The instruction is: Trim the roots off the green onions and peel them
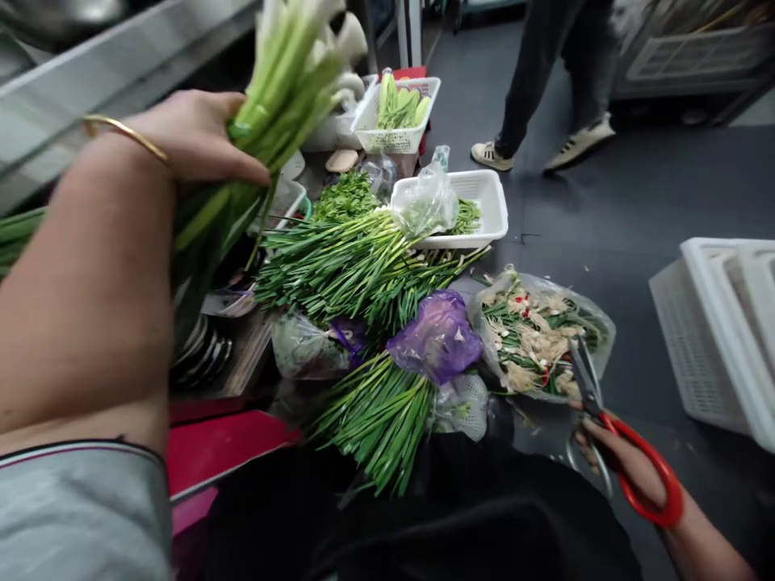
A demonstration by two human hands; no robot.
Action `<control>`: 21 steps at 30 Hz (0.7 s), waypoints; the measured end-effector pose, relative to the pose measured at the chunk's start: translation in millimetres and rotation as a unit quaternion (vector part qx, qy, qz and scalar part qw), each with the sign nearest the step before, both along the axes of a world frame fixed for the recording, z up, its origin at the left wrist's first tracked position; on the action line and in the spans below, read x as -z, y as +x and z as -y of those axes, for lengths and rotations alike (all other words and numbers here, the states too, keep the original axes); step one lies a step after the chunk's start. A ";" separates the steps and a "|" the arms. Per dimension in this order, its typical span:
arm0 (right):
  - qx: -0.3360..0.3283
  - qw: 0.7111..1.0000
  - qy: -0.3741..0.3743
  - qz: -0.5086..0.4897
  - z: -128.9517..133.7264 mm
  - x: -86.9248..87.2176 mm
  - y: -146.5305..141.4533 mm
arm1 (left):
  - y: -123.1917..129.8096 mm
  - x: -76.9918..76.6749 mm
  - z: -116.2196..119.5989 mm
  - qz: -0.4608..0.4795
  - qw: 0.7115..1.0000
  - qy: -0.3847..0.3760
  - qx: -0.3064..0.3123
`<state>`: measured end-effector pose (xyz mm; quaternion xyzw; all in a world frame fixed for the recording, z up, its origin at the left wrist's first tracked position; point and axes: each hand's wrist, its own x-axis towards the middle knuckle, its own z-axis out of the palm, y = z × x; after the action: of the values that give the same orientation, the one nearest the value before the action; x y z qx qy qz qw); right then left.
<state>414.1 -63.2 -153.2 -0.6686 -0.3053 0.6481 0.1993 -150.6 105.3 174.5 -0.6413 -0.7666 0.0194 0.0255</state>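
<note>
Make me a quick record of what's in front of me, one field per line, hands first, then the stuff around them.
Left hand: gripping a raised bunch of green stalks
Right hand: holding red-handled scissors
Nearest the scissors: clear bag of stringy roots and green pieces
Centre: heap of long green leaves, purple bag
Farther off: white basket of pale green vegetables
Right side: white crate
Others present: one person, only legs and shoes visible

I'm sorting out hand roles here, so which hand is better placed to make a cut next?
Probably the right hand: it holds red-handled scissors, while the left hand grips green onions.
</note>
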 end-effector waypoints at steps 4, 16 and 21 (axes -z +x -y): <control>0.029 0.998 -0.021 -0.052 -22.7 10.0 -24.4 | 49.0 102.6 -63.7 -0.048 0.995 -0.054 0.068; 0.023 0.989 -0.128 -0.069 -53.4 61.5 -32.8 | 2.5 389.1 -49.4 0.005 0.991 -0.114 0.069; -0.029 0.995 -0.077 -0.047 -57.7 41.3 -49.3 | -5.0 376.6 -77.6 0.055 0.980 -0.167 0.099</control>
<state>364.7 -5.5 -194.5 -0.6414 -0.2636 0.7062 0.1427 -155.6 182.9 -202.1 -0.7093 -0.6857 0.1088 -0.1222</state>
